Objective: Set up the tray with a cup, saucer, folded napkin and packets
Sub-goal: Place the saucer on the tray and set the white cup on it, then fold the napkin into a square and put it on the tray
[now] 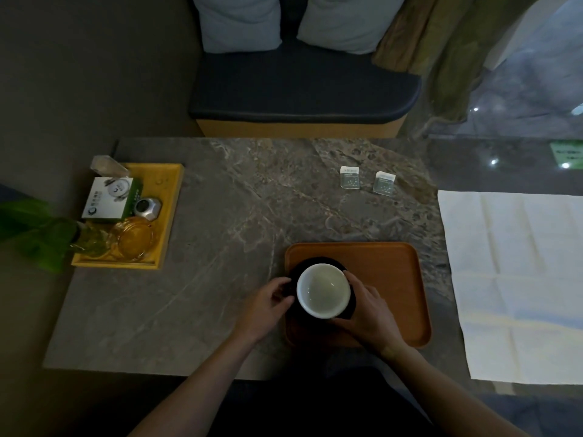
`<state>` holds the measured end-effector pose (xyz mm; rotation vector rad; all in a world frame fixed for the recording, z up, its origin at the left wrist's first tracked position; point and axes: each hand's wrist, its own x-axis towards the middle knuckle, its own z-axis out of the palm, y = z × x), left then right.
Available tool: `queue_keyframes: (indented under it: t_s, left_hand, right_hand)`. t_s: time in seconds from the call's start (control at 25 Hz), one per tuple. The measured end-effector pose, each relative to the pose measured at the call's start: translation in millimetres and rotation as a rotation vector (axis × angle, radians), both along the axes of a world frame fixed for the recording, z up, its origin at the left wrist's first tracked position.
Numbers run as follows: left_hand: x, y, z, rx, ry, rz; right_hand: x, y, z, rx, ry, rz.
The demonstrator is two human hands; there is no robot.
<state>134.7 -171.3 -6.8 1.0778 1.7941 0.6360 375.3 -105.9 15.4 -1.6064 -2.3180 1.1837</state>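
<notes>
Cupping the cup [323, 291] from both sides: left hand [266, 305] has fingers curled around the cup's left side, at the handle area, which is too dark to make out; right hand [367, 313] has fingers spread and wrapped against the cup's right wall. Cup is white inside, upright, mouth up. It sits over a dark saucer [318, 263], on the left half of the brown tray [391, 279]; contact between cup and saucer cannot be told for sure.

Tray lies near the front edge of the tabletop [220, 247], right of centre. Its right half is bare wood.

Two packets [350, 177], [384, 183] lie flat, side by side but apart, toward the back edge, well behind the tray.

Napkin [517, 279]: white, unfolded, spread flat with crease lines, covering the right end of the tabletop and running out of view at the right.

Yellow tray [172, 216] at the back left corner holds a white and green box [107, 200], a small silver object [147, 209], a glass dish [134, 238] and a glass vase [91, 244] with green leaves.
</notes>
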Motion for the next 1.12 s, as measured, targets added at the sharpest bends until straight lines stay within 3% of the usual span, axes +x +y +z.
queue_keyframes:
  t_s: [0.2, 1.12]
  left_hand:
    - [3, 0, -1, 0.002, -0.058, 0.193]
    - [0, -1, 15, -0.053, -0.076, 0.159]
  right_hand:
    - [1, 2, 0, -0.013, 0.011, 0.0]
    - [2, 1, -4, -0.028, -0.043, -0.047]
